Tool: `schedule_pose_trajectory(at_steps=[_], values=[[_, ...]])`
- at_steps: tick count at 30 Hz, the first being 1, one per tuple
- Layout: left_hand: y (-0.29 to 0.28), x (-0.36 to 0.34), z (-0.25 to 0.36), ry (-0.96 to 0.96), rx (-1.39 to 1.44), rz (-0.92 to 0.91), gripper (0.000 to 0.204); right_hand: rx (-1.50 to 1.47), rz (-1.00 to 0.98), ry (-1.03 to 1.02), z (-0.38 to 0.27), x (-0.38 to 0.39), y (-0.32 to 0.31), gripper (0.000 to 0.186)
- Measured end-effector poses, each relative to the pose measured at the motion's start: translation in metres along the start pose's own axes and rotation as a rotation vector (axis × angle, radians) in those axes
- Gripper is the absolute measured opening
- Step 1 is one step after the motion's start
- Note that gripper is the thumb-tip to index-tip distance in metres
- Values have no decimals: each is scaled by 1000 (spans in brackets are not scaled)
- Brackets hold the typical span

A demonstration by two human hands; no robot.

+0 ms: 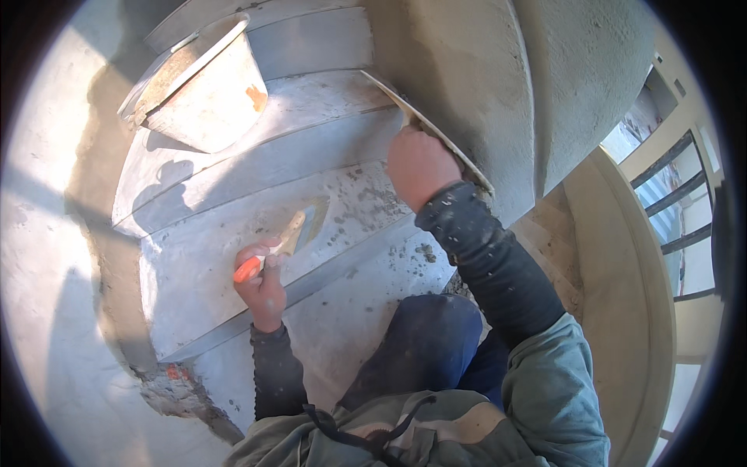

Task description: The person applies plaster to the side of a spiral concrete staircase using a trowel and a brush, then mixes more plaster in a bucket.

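Note:
My left hand [261, 288] grips a putty knife [292, 233] with an orange handle, its wide blade tilted above the lower step [187, 288]. My right hand [420, 163] is closed on a long flat plastering trowel [464, 152], held upright along the curved rendered wall [459, 70] at the right, near the back of the steps. A pale, grimy bucket [226, 93] with an orange smear stands on the upper step [334, 101], up and to the left of both hands.
Spatters of mortar mark the pale steps. A rough plastered edge [117, 303] runs down the left side. At the right are a curved ledge [622, 303] and a railing [671, 204] with dark bars. My knees [412, 350] are at the bottom.

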State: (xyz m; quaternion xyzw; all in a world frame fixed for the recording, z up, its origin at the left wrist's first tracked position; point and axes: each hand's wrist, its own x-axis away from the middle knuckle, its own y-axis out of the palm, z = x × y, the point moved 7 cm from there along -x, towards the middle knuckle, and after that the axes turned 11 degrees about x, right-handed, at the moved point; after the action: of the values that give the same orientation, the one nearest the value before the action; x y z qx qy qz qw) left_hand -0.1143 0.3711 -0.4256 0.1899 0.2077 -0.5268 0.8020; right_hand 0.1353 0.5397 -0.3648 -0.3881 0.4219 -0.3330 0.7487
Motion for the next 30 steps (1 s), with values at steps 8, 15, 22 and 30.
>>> schedule_pose_trajectory(at_steps=[8, 15, 22, 30], values=[[-9, 7, -2, 57, 11, -36, 13, -193, -21, 256, 78, 50, -59, 29], [-12, 12, -13, 6, 30, -56, 15, -109, -74, 110, 46, 25, -16, 29], [-2, 15, -12, 56, 76, -82, 12, 4, 76, -31, 22, -36, -10, 15], [-14, 25, -3, 6, 132, -25, 9, 1, 78, -79, -17, -66, -3, 19]])
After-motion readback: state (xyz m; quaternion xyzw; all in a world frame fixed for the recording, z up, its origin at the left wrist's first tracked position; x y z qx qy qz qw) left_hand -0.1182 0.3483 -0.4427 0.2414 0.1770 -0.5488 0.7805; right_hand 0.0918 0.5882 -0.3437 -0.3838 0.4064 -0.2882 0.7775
